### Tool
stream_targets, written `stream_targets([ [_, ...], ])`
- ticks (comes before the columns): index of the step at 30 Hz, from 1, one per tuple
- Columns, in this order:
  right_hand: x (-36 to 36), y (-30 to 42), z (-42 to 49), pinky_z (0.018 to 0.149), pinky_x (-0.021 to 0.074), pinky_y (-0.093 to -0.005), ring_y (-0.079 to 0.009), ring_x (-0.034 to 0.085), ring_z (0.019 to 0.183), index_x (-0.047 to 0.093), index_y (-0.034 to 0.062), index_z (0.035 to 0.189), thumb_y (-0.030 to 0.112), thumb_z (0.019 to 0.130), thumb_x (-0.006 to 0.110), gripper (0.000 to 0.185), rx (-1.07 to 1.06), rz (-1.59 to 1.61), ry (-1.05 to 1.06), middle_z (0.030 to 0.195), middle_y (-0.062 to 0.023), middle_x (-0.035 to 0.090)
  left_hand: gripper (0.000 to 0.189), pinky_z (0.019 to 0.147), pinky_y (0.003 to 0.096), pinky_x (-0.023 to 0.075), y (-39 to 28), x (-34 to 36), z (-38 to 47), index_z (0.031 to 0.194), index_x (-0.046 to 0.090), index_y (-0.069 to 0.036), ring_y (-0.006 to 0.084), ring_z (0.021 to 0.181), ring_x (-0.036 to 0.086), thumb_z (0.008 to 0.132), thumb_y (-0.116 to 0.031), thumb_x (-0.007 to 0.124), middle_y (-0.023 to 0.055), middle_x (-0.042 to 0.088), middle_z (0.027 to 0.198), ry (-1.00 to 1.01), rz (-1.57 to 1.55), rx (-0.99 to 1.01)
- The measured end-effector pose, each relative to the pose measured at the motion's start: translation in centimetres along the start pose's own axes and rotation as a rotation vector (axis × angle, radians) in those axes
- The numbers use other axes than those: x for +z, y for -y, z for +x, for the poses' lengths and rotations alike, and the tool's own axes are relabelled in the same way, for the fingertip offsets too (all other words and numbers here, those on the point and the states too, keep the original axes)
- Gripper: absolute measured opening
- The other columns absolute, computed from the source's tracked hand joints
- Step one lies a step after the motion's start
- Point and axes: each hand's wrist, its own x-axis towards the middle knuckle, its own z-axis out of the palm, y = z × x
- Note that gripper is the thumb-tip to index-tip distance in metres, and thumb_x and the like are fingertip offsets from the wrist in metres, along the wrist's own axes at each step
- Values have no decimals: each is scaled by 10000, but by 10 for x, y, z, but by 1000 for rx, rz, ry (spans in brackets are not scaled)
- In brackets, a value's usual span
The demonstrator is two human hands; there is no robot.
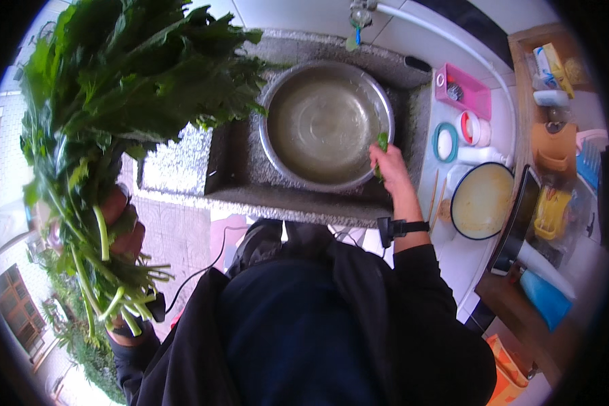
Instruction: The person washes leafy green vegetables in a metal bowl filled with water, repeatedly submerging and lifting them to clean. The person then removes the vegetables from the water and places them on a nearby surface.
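Observation:
A large bunch of leafy greens (132,86) fills the left of the view, its pale cut stems pointing down towards me. My left hand (127,233) grips the bunch around its stems, partly hidden by leaves. Before me a round metal basin (267,152) sits in a stone sink (233,195), with cloudy water (319,122) in it. At the basin's right rim my right hand (393,167) is closed on a small piece of green leaf (382,142). A black band with a small device is strapped on my right wrist.
A tap (360,18) is on the wall behind the sink. Along the right ledge are a pink plastic basket (464,94), a soap in a teal dish (445,143), chopsticks (433,195) and an enamel basin (482,203). Wooden shelves (520,101) with packets stand farther right.

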Motion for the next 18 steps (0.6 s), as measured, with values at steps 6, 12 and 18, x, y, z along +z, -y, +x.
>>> stream_targets([
  [6,-10,27,-25,539,389,-235,-76,508,597,639,59,1010,172,985,669,121,21,297,133,726,23,553,645,664,337,531,1,16,-5,1369,512,-24,221,793,576,829,-289,745,146,579,1012,-17,3,27],
  [12,-2,11,-39,512,368,-232,-76,509,577,636,70,993,178,972,684,120,84,315,112,725,17,554,615,650,333,530,-2,33,-12,1347,531,-26,225,773,577,846,-326,723,152,584,1009,-18,57,41],
  [18,4,-25,-38,553,407,-270,-102,535,594,638,45,902,178,916,678,139,31,103,51,690,-1,574,599,653,334,587,18,40,3,1262,619,2,228,751,673,898,-472,646,154,698,1024,-21,56,18],
])
